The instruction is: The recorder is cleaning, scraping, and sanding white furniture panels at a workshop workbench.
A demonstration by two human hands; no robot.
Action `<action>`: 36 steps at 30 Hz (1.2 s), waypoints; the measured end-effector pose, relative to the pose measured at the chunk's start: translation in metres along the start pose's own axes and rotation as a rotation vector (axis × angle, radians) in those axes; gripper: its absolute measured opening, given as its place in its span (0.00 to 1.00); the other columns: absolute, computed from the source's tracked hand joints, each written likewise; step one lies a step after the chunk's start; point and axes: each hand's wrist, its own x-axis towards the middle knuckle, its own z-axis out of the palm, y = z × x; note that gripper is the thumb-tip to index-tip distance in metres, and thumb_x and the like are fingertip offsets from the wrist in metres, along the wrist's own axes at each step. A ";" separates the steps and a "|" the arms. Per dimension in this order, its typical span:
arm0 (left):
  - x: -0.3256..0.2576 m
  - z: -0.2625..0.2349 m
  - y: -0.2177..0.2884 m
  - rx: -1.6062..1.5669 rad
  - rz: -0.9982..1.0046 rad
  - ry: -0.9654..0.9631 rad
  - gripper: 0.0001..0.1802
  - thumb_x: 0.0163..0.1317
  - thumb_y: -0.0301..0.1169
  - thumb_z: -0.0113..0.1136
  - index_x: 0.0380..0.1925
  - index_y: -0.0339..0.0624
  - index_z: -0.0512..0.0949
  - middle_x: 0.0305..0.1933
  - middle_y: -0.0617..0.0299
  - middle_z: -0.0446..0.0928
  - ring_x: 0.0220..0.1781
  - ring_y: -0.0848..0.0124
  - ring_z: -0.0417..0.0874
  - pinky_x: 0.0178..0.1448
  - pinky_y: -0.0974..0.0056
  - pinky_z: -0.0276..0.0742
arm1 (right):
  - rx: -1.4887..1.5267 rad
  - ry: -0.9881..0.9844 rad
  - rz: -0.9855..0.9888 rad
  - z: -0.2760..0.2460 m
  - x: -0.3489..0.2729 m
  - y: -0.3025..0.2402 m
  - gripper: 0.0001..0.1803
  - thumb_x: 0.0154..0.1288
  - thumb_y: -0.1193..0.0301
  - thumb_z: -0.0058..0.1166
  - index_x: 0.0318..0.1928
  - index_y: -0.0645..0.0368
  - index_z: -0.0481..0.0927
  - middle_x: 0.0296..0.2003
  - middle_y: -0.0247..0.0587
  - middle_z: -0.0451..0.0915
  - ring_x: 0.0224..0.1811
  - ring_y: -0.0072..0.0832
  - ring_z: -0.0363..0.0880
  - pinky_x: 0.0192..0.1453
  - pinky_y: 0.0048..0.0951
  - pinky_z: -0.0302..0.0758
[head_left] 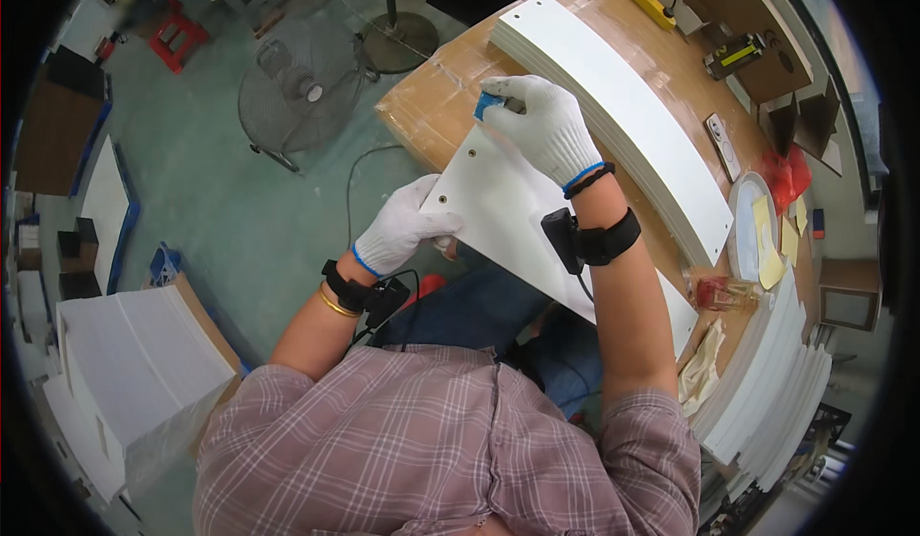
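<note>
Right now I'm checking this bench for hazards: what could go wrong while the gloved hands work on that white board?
The flat white board with corner holes juts past the cardboard-covered table, steadied only by the left hand, so it could tip or slip. The right hand presses a small blue pad near the board's edge; it might slide off. The small clear bottle nearby could get knocked over.
</note>
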 end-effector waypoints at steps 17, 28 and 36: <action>0.005 -0.008 -0.007 -0.007 -0.074 -0.010 0.27 0.53 0.29 0.66 0.52 0.36 0.69 0.35 0.64 0.76 0.27 0.80 0.75 0.28 0.75 0.71 | -0.075 -0.043 -0.080 0.006 0.008 0.014 0.16 0.53 0.71 0.56 0.44 0.60 0.83 0.36 0.48 0.80 0.36 0.38 0.81 0.46 0.30 0.77; 0.002 -0.007 -0.005 0.054 -0.052 -0.002 0.27 0.50 0.27 0.68 0.50 0.37 0.70 0.35 0.65 0.75 0.29 0.80 0.74 0.30 0.75 0.71 | -0.214 0.038 -0.167 0.015 0.006 0.017 0.15 0.54 0.74 0.59 0.44 0.62 0.82 0.36 0.42 0.81 0.33 0.29 0.81 0.44 0.25 0.77; 0.004 -0.007 -0.015 0.068 0.047 -0.033 0.28 0.50 0.27 0.68 0.51 0.35 0.70 0.40 0.63 0.77 0.36 0.77 0.78 0.38 0.71 0.76 | -0.058 0.116 -0.043 0.009 -0.011 0.017 0.16 0.55 0.72 0.55 0.46 0.58 0.82 0.38 0.47 0.80 0.38 0.39 0.81 0.47 0.31 0.78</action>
